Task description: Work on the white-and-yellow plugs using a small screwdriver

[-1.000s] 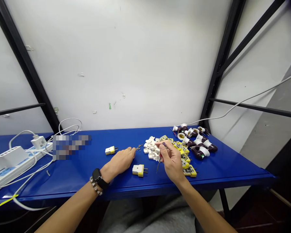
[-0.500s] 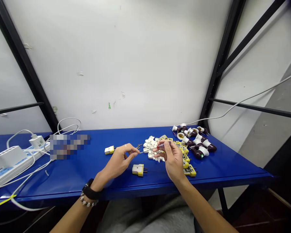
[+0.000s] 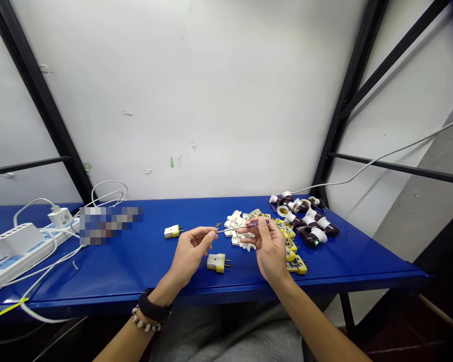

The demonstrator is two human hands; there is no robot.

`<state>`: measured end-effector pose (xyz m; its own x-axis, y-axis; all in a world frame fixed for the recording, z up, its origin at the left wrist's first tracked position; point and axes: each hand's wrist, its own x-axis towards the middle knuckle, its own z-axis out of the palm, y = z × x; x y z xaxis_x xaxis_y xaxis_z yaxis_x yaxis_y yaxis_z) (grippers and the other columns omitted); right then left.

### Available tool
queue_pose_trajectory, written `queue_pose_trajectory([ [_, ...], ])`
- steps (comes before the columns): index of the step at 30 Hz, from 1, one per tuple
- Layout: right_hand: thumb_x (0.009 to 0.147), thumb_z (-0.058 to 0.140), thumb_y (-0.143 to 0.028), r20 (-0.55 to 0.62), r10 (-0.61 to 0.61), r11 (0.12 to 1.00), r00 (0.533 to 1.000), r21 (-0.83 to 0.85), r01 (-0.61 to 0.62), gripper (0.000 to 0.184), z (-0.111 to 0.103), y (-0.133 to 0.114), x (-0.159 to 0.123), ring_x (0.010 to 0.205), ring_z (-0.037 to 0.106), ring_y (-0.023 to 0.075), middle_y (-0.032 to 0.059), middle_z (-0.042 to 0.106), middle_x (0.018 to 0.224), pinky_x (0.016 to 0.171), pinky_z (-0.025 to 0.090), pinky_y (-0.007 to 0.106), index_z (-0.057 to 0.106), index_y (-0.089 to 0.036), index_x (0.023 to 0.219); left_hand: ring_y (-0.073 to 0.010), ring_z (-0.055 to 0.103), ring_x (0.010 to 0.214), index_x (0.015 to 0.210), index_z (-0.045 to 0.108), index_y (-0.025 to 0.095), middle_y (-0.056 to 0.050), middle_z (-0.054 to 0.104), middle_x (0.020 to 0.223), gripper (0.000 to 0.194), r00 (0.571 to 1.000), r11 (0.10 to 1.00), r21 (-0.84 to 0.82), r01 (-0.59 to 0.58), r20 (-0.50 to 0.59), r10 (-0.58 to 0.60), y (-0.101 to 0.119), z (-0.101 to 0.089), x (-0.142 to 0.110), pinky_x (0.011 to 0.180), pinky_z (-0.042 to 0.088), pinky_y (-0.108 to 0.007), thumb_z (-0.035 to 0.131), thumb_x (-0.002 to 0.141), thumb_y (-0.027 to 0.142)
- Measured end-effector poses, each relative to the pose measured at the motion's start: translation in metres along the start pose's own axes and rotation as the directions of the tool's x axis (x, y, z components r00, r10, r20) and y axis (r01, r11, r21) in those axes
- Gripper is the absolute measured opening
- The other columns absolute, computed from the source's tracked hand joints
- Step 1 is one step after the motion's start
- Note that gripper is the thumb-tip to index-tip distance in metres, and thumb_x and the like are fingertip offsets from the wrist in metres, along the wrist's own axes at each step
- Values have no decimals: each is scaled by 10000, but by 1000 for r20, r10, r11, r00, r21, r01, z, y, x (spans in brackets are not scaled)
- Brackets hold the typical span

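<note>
Blue steel bench (image 3: 128,271) stands against a white wall (image 3: 226,100), with the work gathered near its rear edge, centre to right. Right hand (image 3: 271,249) is nearly closed: thumb and fingers pinch a small screwdriver (image 3: 251,227) by its red-and-purple handle, shaft level and pointing left. Shaft tip ends just beside the left hand (image 3: 192,256), which stands half open, fingers curled. Whether its fingertips (image 3: 211,234) hold anything small cannot be told. Tiny brass screws (image 3: 219,225) lie just past the tip. Behind the right hand sits a heap of white plug bases (image 3: 236,221); yellow plug bodies (image 3: 296,266) lie to its right, and dark lamp holders (image 3: 311,236) toward the right rear corner. One yellow-and-white plug (image 3: 217,263) rests between the hands, near the front edge; another (image 3: 172,231) lies farther left. Power strip (image 3: 11,256) occupies the left edge.
</note>
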<state>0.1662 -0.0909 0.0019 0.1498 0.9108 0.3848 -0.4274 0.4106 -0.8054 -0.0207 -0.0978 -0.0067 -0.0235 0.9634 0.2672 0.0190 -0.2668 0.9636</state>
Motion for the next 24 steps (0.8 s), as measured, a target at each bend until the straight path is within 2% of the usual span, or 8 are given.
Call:
queue_pose_trajectory([
  [6,871,701,-525,7,-2,1000,1000,10,2,336,2,-1,-1,660,734,186,17,676,807,520,632,277,647,-194,875,-133,577,618,952,784,142,-73,749,817,405,1000,1000,-8,-17,6,17,-1,-1,-1,553,477,-224,778,772,505],
  [13,883,675,-541,11,-8,1000,1000,-22,8,348,2,-1,-2,715,756,220,27,693,798,534,642,297,638,-195,887,-155,614,624,966,780,145,-81,765,818,449,999,999,27,-21,-37,22,-1,0,-1,546,493,-239,761,765,545],
  [18,901,649,-545,33,-19,998,999,-51,21,343,1,-1,-2,698,751,215,25,686,783,535,643,300,632,-202,896,-220,698,751,926,799,164,-96,789,883,386,995,988,122,-93,-21,96,0,1,-4,638,552,-289,732,793,520],
  [20,901,645,-548,57,-21,996,998,-83,26,348,2,-4,-3,665,736,203,27,681,784,537,644,304,630,-200,890,-245,716,828,916,809,187,-87,795,922,322,992,967,218,-129,18,128,2,-1,-6,673,552,-300,712,827,480],
  [24,897,649,-543,152,-1,980,988,-199,31,348,7,-11,-4,616,707,179,19,655,776,534,633,296,635,-198,862,-241,715,877,926,816,240,-46,803,946,200,974,881,426,-206,180,141,7,-10,-6,721,525,-303,694,863,386],
])
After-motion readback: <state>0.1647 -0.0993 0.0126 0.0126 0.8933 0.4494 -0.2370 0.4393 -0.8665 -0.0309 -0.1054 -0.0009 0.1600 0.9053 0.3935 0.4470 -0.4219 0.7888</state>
